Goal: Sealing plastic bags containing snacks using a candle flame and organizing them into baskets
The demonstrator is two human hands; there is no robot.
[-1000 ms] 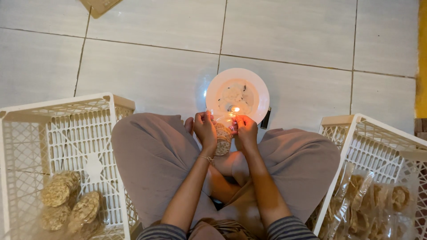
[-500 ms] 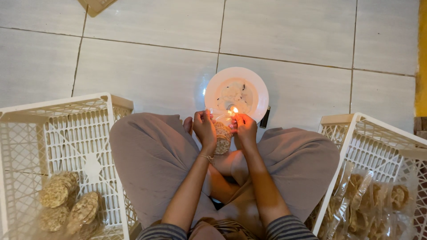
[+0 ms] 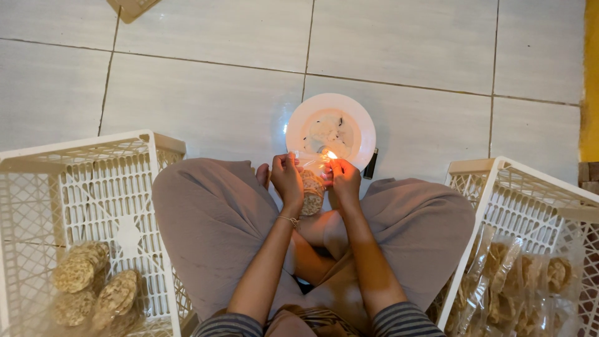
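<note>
- The left hand (image 3: 288, 178) and right hand (image 3: 343, 181) held a clear bag (image 3: 311, 190) of round crackers between them, just above the crossed legs.
- The bag's top edge was raised to a small flame (image 3: 331, 154) on a white plate (image 3: 299, 122); the flame sat just above the fingertips.
- Judging by this, the bag's mouth was being sealed at the flame, and the seal looked unfinished.
- The left crate (image 3: 37, 162) held a few unwrapped crackers (image 3: 93, 290), seemingly work left to do.
- The right crate (image 3: 530, 181) held several bagged ones (image 3: 518, 281), seemingly work done.
- Both hands' fingers were closed in a pinch on the bag's upper corners, thumbs against forefingers.
- A dark lighter (image 3: 370, 165) lay on the floor just beside the plate, untouched.
</note>
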